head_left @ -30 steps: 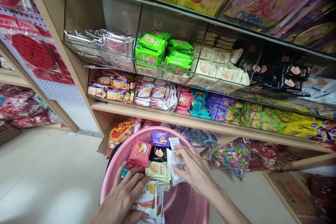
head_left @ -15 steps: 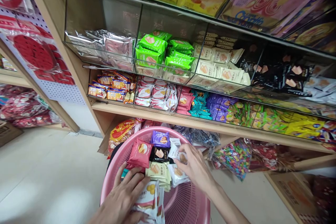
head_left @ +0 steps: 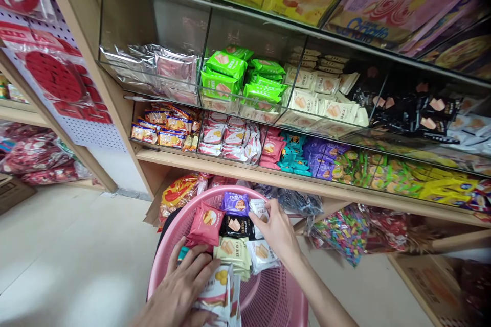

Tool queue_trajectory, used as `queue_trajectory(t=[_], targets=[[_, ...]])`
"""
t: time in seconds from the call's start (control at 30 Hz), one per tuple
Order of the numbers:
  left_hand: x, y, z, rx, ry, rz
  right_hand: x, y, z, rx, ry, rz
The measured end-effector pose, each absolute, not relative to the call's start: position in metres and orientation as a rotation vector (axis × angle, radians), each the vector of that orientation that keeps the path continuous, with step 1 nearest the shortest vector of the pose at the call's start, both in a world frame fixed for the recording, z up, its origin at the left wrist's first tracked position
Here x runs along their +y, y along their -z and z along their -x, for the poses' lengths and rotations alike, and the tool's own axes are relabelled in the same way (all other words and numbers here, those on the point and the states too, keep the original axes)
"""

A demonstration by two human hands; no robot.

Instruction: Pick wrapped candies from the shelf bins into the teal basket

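Observation:
In the head view, a pink plastic basket (head_left: 163, 255) holds small snack packets in groups. My right hand (head_left: 278, 232) pinches a white snack packet (head_left: 259, 208) at the basket's far right side. Another group of white packets (head_left: 263, 254) lies just below that hand. My left hand (head_left: 187, 278) curls around a stack of white-and-pink snack packets (head_left: 218, 291) at the near left; part of its grip is hidden. Between the hands are cream packets (head_left: 232, 253) and a black packet (head_left: 236, 226). A purple packet (head_left: 235, 203) and a red packet (head_left: 206, 225) lie farther back. A teal packet (head_left: 183, 254) peeks out by my left fingers.
Glass-divided shelves (head_left: 230, 163) rise behind the basket, with green packets (head_left: 224, 69) and other sorted snacks. Bagged sweets (head_left: 341, 230) sit under the lowest shelf. A cardboard box (head_left: 429, 286) stands on the floor at right.
My right hand has shifted slightly away from me with the white packet, which now lies straighter beside the purple and black ones. My left hand has stayed on its stack.

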State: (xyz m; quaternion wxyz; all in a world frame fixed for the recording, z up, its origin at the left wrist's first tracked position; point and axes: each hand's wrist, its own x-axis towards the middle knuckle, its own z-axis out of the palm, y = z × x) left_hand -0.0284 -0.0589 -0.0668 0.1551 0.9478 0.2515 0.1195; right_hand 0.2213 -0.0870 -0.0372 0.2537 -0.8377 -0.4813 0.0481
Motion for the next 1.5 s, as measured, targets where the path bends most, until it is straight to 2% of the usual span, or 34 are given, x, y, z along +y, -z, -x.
queue_trajectory(t=[0.2, 0.53, 1.0, 1.33, 1.5], targets=[[-0.058, 0.07, 0.029, 0.688, -0.382, -2.727, -0.092, 0.041, -0.219, -1.323, -0.273, 2.268], [-0.059, 0.07, 0.029, 0.697, -0.394, -2.723, -0.084, 0.04, -0.213, -1.389, -0.062, 2.358], [-0.056, 0.071, 0.028, 0.684, -0.416, -2.73, -0.078, 0.044, -0.213, -1.366, -0.032, 2.331], [-0.054, 0.054, 0.032, 0.562, -0.342, -2.704, -0.097, 0.036, -0.217, -1.283, -0.073, 2.362], [-0.058, 0.052, 0.029, 0.648, -0.448, -2.709, -0.125, 0.03, -0.213, -1.235, 0.026, 2.163]])
